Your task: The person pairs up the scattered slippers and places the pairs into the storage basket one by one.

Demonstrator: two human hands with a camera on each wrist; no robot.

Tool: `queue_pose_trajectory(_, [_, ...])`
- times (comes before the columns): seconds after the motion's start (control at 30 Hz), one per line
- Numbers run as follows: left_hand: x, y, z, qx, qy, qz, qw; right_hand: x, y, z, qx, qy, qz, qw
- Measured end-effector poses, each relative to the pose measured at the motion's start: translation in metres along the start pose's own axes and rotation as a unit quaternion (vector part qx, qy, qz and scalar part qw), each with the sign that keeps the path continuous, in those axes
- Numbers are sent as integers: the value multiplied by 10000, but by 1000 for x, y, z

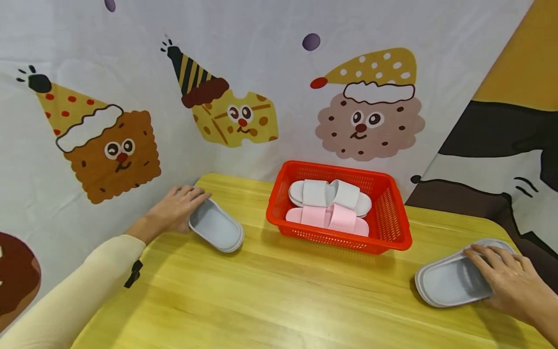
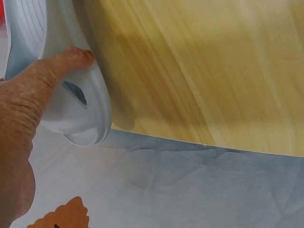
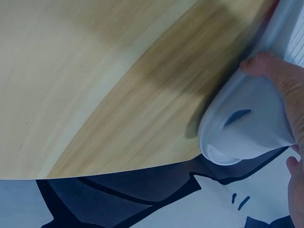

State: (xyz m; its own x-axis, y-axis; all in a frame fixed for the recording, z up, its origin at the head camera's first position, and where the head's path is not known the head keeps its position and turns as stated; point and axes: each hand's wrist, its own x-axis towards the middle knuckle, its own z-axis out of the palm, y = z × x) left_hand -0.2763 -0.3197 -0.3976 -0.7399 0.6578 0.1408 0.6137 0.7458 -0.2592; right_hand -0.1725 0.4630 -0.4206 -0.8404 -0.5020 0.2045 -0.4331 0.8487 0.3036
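My left hand [image 1: 182, 206] grips a light grey slipper [image 1: 218, 228] by its upper at the table's far left. In the left wrist view the thumb presses the side of the upper, beside a slot-shaped hole; the other fingers are mostly hidden there. Over at the right, my right hand [image 1: 510, 278] holds a matching grey slipper [image 1: 451, 283] across its upper, heel pointing left. The right wrist view shows the thumb [image 3: 266, 64] on that slipper's [image 3: 247, 128] edge. Both slippers are at or just above the tabletop; I cannot tell whether they touch it.
Between the hands, a red plastic basket [image 1: 335, 241] stands on the yellow wood-grain table [image 1: 279, 300]. White slippers [image 1: 316, 192] and pink slippers [image 1: 314, 215] lie inside it. Behind the table hangs a cloth [image 1: 253, 39] printed with cartoon food.
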Motion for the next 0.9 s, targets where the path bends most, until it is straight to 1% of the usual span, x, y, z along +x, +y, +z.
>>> queue_pose_trajectory(0.17, [-2,7,-1,-200,-32,-24,9998,-3,-4,-2,116,-89,-43,9999])
queue_pose_trajectory(0.27, [-2,9,-2,-358,39,-53,9993,-3,-7,-3,90,-140,-111,9998])
queue_pose_trajectory(0.37, [-1,11,-2,-448,69,-16,9990,-4,-8,-6,39,-75,-110,9999])
queue_pose_trajectory(0.5, [-3,15,-2,-699,11,-17,9975,-8,-14,-9,51,-44,109,9999])
queue_pose_trajectory(0.6, [-5,20,-5,-915,107,-128,9957,-8,-22,-9,167,-134,296,9993])
queue_pose_trajectory(0.7, [-6,25,-9,-938,208,-203,9952,-6,-31,-9,209,-158,459,9986])
queue_pose_trajectory(0.83, [-5,33,-13,-879,212,-213,9957,-2,-40,-13,301,-192,718,9968])
queue_pose_trajectory(0.9, [-6,36,-14,-864,239,-215,9957,-1,-44,-15,360,-215,754,9963])
